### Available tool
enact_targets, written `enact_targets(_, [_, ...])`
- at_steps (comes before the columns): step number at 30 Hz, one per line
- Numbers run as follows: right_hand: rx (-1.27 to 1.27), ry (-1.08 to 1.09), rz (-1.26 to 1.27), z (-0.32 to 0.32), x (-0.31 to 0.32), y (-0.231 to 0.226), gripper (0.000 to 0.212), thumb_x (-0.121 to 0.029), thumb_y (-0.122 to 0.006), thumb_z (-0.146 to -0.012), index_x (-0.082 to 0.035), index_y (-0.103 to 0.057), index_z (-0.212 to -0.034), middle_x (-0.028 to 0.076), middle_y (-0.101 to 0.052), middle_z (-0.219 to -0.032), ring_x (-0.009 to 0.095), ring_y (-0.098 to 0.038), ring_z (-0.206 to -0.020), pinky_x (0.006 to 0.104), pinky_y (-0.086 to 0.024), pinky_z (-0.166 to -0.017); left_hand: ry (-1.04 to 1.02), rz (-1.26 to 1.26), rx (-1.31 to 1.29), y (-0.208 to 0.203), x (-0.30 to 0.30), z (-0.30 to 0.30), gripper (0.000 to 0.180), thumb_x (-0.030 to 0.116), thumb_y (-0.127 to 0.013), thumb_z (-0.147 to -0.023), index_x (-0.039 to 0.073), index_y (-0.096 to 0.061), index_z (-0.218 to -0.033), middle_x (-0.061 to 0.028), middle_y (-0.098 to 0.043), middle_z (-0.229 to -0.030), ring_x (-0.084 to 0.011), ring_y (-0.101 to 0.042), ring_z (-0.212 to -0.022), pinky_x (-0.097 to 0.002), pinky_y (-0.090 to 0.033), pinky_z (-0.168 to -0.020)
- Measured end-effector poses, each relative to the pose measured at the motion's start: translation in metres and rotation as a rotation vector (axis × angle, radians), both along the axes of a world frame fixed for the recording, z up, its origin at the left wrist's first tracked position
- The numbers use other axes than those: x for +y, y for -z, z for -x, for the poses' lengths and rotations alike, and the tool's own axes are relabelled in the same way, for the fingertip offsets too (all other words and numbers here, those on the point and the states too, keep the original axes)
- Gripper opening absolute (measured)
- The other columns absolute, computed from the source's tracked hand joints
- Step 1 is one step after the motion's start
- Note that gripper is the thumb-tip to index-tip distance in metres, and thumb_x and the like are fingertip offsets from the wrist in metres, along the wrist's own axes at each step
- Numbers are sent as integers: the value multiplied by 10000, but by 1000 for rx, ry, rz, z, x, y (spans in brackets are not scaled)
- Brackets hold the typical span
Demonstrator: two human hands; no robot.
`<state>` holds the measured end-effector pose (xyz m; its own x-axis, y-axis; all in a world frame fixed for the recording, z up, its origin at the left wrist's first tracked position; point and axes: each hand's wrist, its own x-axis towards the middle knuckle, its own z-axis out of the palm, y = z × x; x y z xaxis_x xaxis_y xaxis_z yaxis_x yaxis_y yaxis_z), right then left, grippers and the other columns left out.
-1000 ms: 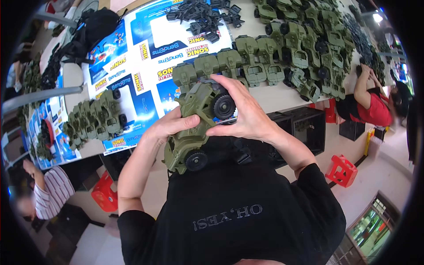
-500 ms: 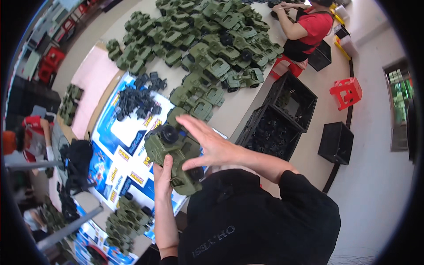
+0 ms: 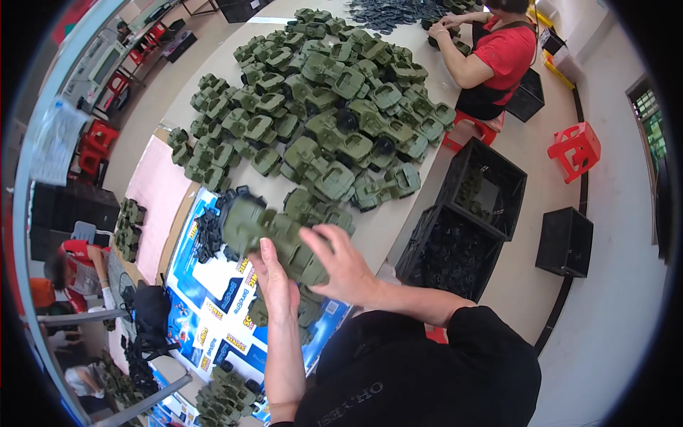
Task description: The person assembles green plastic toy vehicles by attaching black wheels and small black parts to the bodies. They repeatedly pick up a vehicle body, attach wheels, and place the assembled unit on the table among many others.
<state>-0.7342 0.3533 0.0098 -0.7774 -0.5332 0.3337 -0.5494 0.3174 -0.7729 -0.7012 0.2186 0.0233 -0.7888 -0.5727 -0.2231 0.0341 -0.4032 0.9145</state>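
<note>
A green plastic toy jeep (image 3: 265, 231), slightly blurred, is held up above the printed sheet. My left hand (image 3: 276, 285) grips its near side with the thumb up along the body. My right hand (image 3: 346, 272) closes on its right end, the fingers lying over the edge. A black part, likely a wheel, shows dimly at the toy's far left end. Beside it on the sheet lies a heap of small black plastic parts (image 3: 208, 235). Below the held toy, more green jeeps (image 3: 307, 313) are partly hidden by my hands.
A large pile of green toy jeeps (image 3: 334, 107) covers the table beyond. Black crates (image 3: 455, 249) with dark parts stand on the right, near a red stool (image 3: 575, 151). A co-worker in red (image 3: 498, 57) sits at the far right; another (image 3: 82, 267) is at left.
The toy jeep has been turned over in my hands, its wheel no longer facing up. My right hand, spread apart before, now closes on the toy. The view has shifted.
</note>
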Motion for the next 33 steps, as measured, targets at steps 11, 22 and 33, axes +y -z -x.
enact_targets(11, [62, 359, 45, 411, 47, 20, 892, -303, -744, -600, -41, -344, -1353, 244, -452, -1159, 381, -466, -1106, 405, -402, -953, 760, 876, 229, -124, 71, 135, 234, 59, -669, -791, -10, -655, -1014, -121, -664, -931, -218, -625, -895, -313, -470, -824])
enact_targets(22, [9, 264, -391, 526, 20, 80, 1139, -538, -798, -552, -134, -218, -1445, 243, -242, -1426, 405, -249, -1322, 492, -315, -1045, 1018, 450, 659, -218, 197, 168, 270, 164, -666, -779, 11, -564, -977, -104, -518, -743, -292, -553, -667, -387, -464, -631])
enact_targets(33, [159, 517, -156, 409, 208, 72, 480, -259, -646, -792, -64, -536, -1217, 198, -505, -1247, 328, -473, -1181, 386, -387, -984, 1104, 1173, 182, -172, 72, 166, 575, 283, -807, -610, 50, -637, -1109, -117, -657, -915, -276, -629, -834, -346, -489, -735])
